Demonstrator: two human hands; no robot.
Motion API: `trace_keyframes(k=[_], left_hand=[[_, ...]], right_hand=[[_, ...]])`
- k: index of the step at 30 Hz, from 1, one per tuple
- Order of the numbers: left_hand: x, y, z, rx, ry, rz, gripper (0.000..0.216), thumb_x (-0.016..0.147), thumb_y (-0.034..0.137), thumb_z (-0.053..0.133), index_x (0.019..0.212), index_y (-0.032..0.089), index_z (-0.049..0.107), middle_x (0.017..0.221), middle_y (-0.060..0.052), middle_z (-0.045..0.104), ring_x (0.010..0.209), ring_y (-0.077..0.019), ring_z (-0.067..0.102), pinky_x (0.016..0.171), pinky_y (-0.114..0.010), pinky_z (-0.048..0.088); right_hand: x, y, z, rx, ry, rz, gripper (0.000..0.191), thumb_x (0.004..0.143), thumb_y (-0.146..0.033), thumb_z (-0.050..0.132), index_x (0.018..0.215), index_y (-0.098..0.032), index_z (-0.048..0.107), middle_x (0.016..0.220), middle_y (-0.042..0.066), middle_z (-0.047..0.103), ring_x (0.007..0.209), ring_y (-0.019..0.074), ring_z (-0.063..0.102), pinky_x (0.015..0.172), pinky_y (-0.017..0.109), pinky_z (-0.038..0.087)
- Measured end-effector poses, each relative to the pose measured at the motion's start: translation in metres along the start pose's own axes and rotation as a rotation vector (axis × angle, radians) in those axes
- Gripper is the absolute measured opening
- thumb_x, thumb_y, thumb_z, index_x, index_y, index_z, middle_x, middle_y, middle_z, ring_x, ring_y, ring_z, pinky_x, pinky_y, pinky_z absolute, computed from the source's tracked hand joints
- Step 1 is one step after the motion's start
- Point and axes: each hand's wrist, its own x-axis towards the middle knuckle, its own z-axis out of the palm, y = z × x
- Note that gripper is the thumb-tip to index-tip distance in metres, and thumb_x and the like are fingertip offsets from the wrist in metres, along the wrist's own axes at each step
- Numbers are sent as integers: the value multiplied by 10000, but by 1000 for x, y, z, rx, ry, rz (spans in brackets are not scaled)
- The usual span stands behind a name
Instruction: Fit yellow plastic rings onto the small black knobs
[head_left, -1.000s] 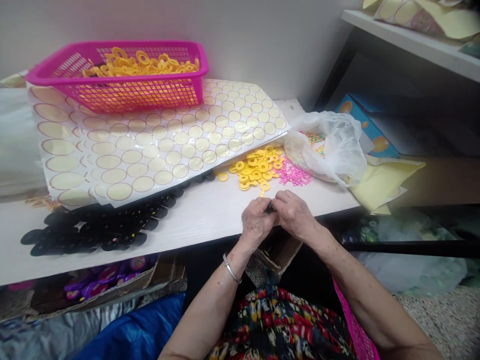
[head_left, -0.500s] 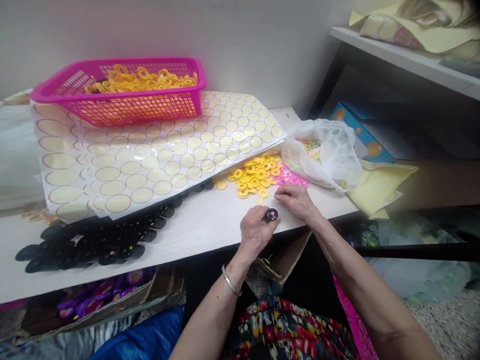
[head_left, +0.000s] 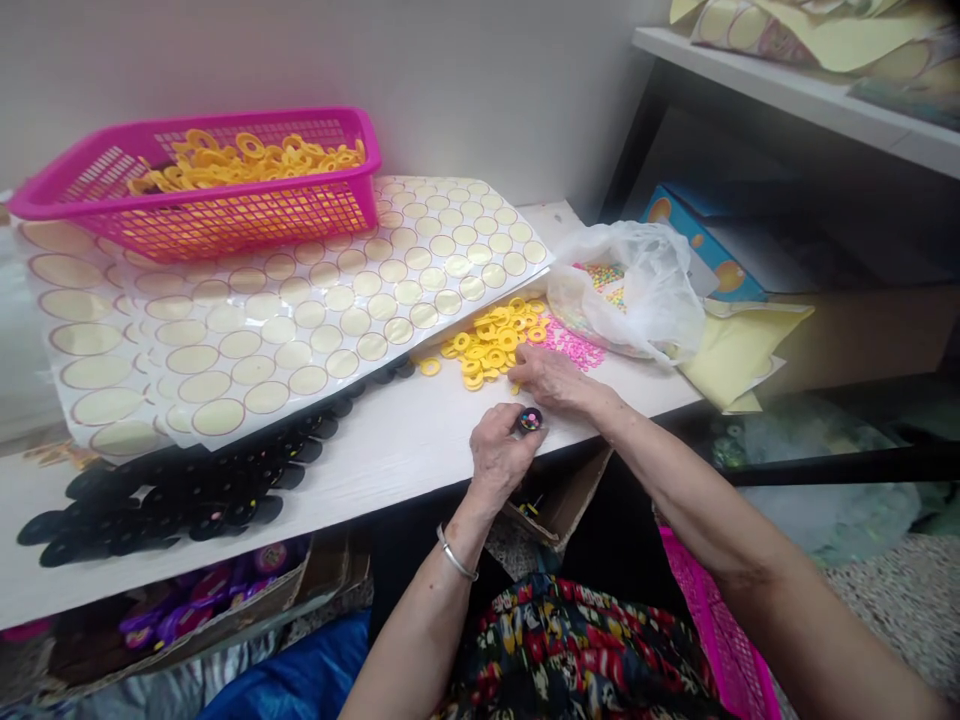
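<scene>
I've got L hand (head_left: pixel 501 445) gripping a small black pc (head_left: pixel 530 419) w/ coloured dots on its round end, nr the front edge of the table (head_left: pixel 397 440). R hand (head_left: pixel 553 378) is half-curled at the yellow rings (head_left: pixel 480 352), can't tell if it's pinching one; pink bits (head_left: pixel 585 353) lie just beside, nr the white plastic bag (head_left: pixel 652 300).

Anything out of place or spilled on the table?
Mildly. One yellow ring lies apart, left of the main heap of rings. Pink beads lie loose beside the plastic bag; spilled or poured out, can't tell. The sticker sheets are stacked unevenly, edges fanned at left.
</scene>
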Motion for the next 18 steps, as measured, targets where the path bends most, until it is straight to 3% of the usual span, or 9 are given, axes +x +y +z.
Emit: trace_keyframes(k=[6, 13, 15, 18], left_hand=[[-1, 0, 1, -22, -1, -24, 181, 623, 235, 700, 777, 186, 617, 709, 7, 574, 655, -121, 488, 630, -244, 399], [-1, -6, 3, -69, 14, -39, 290, 583, 266, 737, 836, 192, 619, 715, 11, 553, 652, -120, 480, 624, -250, 411], [-1, -9, 3, -101, 23, -32, 348, 561, 276, 749, 870, 186, 617, 728, 7, 548, 653, -120, 478, 619, -250, 415], [-1, -12, -1, -197, 24, -42, 366, 564, 193, 709, 917, 183, 611, 754, 4, 551, 635, -106, 469, 585, -232, 412]], right_hand=[[-12, 7, 3, 55, 1, 104, 154, 785, -116, 470, 912, -151, 551, 956, 74, 495, 811, 163, 476, 600, 250, 286], [-14, 10, 3, 84, 13, 165, 131, 794, -247, 531, 882, -153, 552, 975, 81, 519, 814, 178, 495, 606, 252, 308], [-15, 10, 2, 128, 62, 186, 150, 796, -269, 529, 882, -147, 552, 913, 70, 537, 785, 176, 494, 612, 257, 318], [-24, 3, 0, 299, 254, 210, 171, 804, -287, 530, 904, -152, 559, 842, 42, 543, 737, 158, 487, 626, 256, 342]])
